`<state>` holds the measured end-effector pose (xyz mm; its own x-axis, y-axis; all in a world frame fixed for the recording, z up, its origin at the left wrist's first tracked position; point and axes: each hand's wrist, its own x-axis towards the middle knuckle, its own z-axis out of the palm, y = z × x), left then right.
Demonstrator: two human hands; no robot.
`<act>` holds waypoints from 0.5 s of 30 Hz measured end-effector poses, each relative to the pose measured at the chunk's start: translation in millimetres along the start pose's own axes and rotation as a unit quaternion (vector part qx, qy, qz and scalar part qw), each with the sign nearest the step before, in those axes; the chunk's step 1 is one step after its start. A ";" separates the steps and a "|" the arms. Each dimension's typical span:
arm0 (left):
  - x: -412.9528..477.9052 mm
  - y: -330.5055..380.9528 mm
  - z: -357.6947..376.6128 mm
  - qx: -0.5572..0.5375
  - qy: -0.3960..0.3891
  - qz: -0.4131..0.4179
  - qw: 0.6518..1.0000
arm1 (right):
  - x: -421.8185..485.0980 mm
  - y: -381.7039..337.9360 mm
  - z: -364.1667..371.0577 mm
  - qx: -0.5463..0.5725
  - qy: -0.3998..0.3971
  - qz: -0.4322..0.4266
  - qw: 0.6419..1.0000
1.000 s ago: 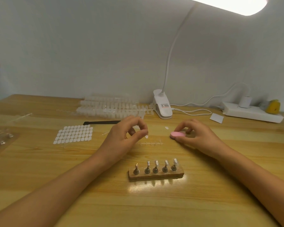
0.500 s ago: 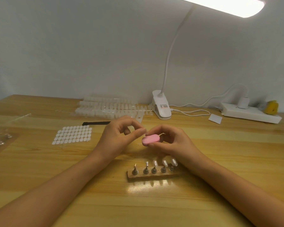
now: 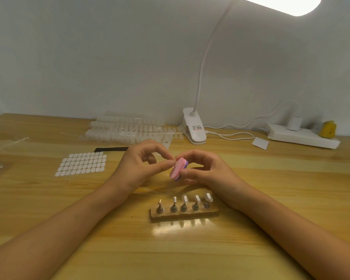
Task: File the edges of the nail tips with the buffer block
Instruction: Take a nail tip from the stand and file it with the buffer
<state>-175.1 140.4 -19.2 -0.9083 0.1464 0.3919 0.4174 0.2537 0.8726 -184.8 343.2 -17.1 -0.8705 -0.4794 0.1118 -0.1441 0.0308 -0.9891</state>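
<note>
Gripping what, and where?
— Right hand [image 3: 203, 171] clamps the pink buffer block [image 3: 177, 171] above the table [image 3: 190, 251], centre; left hand [image 3: 137, 168] pinches a barely visible nail tip [image 3: 172, 160] against it.

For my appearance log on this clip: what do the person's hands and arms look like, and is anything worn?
The left hand and right hand are bare, no gloves. The left forearm and right forearm are uncovered to the frame edge; no sleeve shows. No watch, bracelet or ring is visible. The nails are too small to judge.
</note>
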 end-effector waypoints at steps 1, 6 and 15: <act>0.2 0.3 0.6 0.005 -0.005 0.004 1.000 | -0.2 -0.3 0.3 0.004 -0.002 0.002 1.000; 0.4 -2.6 0.5 0.030 -0.002 0.009 1.000 | -0.6 -0.2 -1.0 0.085 0.052 0.015 0.995; 0.6 -1.3 3.5 0.075 -0.030 0.061 0.995 | 0.6 0.4 -3.6 0.136 0.070 0.021 0.988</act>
<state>-176.1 143.4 -21.2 -0.8487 0.2402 0.4713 0.5289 0.3691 0.7643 -187.0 346.1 -17.0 -0.9324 -0.3560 0.0630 0.0091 -0.1974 -0.9803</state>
